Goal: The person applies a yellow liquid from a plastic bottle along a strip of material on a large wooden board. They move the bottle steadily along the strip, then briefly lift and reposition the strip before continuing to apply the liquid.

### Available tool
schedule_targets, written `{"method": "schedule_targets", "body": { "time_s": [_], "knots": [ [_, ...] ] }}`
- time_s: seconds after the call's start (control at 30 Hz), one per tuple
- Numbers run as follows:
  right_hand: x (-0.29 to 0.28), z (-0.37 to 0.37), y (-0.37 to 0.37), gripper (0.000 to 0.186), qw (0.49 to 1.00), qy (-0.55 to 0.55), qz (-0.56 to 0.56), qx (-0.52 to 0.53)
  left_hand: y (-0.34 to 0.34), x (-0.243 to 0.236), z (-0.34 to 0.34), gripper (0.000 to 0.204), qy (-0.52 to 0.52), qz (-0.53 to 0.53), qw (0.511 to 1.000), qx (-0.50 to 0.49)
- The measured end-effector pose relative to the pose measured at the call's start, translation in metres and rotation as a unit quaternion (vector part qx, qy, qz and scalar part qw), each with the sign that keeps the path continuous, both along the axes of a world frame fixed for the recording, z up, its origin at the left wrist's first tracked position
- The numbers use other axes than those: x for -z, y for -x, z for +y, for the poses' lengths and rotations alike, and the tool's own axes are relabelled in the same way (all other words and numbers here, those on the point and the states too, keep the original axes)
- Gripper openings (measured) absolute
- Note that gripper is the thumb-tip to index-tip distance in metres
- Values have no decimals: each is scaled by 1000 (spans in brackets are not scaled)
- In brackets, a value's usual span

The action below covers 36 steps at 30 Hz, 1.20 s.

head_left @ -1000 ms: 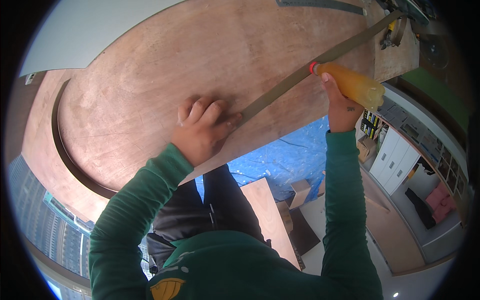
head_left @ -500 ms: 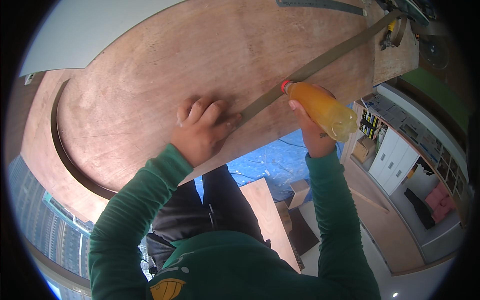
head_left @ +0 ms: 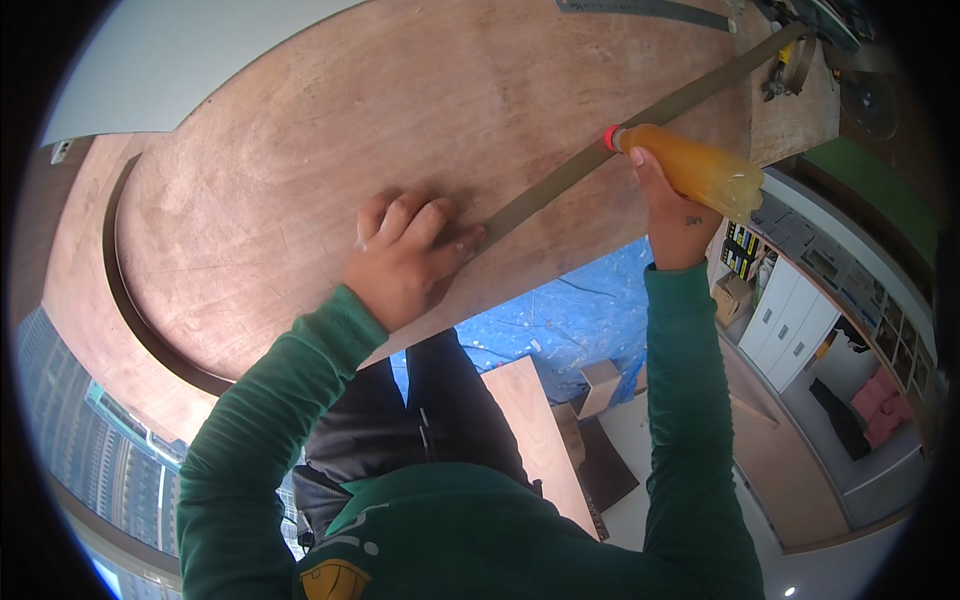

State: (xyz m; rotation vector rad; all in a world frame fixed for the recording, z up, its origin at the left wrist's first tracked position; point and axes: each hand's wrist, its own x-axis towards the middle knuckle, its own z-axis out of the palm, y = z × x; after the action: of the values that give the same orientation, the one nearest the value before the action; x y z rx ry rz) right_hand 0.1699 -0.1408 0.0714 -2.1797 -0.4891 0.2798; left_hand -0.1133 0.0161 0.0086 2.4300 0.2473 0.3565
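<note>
Readable text: none | grey ruler (head_left: 650, 10): marks too small | black-and-yellow labels (head_left: 740, 250): print too small

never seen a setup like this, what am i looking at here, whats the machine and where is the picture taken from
There's no machine, just someone's bare hands. A fisheye camera worn on the head looks down at them, which is why straight edges bend. The left hand rests palm down on a wooden board, fingers at the near end of a long strip. The right hand holds a yellowish bottle, its red cap over the strip. A curved strip is at the left.
</note>
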Motion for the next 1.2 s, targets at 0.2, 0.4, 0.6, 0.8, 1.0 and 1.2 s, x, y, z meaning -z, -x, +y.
{"method": "schedule_targets", "body": {
  "time_s": [0.2,0.4,0.6,0.8,1.0,1.2],
  "knots": [
    [-5,6,23,26,1000,-10,24,4,1,1,2,44,-3,-2,1000,3],
    [-17,7,60,30,989,65,-1,-130,0,0,1,44,0,-2,1000,4],
    [-5,-3,81,44,966,80,-99,-225,1,1,0,43,8,3,1000,0],
    [-11,-15,119,63,951,111,-116,-266,2,2,0,32,9,-12,1000,-8],
    [0,-14,93,62,959,121,-144,-212,1,1,0,22,20,-33,999,-21],
    [-10,-13,121,59,964,133,-108,-203,0,1,1,20,18,-37,999,-20]
  ]
}}
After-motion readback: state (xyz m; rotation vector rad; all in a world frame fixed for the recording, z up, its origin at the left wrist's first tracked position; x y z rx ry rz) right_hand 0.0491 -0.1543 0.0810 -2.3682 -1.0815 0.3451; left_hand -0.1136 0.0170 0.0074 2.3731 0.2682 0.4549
